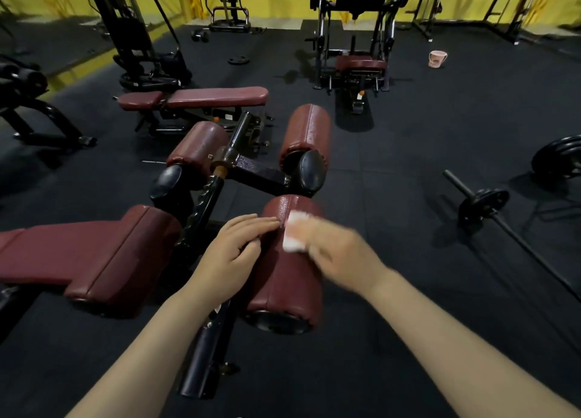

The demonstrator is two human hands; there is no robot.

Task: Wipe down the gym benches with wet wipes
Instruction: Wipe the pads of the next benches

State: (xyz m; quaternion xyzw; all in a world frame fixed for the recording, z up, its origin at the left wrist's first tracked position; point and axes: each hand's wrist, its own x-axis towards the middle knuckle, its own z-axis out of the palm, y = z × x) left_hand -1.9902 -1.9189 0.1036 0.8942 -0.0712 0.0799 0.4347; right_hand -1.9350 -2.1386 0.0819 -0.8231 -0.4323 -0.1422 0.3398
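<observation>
Wet wipe point(294, 230), a small white folded pad, lies pressed on the upper curve of the nearest maroon roller pad point(287, 273), just below the centre of the frame. The right hand point(339, 254) holds it against the vinyl; the hand is blurred, so I cannot tell how its fingers grip the wipe, only that they cover its right edge. The left hand point(234, 254) rests flat on the roller's left side, fingers straight and together, holding nothing, apparently steadying the pad.

That roller belongs to the maroon bench point(91, 257) whose seat stretches to the lower left. Its black frame point(207, 336) runs up the middle to two further roller pads point(306, 131) above the hands. A second, flat bench point(201, 97) stands in the upper left-centre, and a seat on a black machine point(360, 62) sits in the upper centre-right.

Judging by the blur, the step in hand is scrubbing this roller's top. The next move probably calls for working the wipe round the sides and down toward the black end cap, then on to the other rollers and the seat. The far benches look not yet reached.

A barbell point(490, 210) lies on the black floor at right, and a pink bucket point(437, 58) stands upper right.
</observation>
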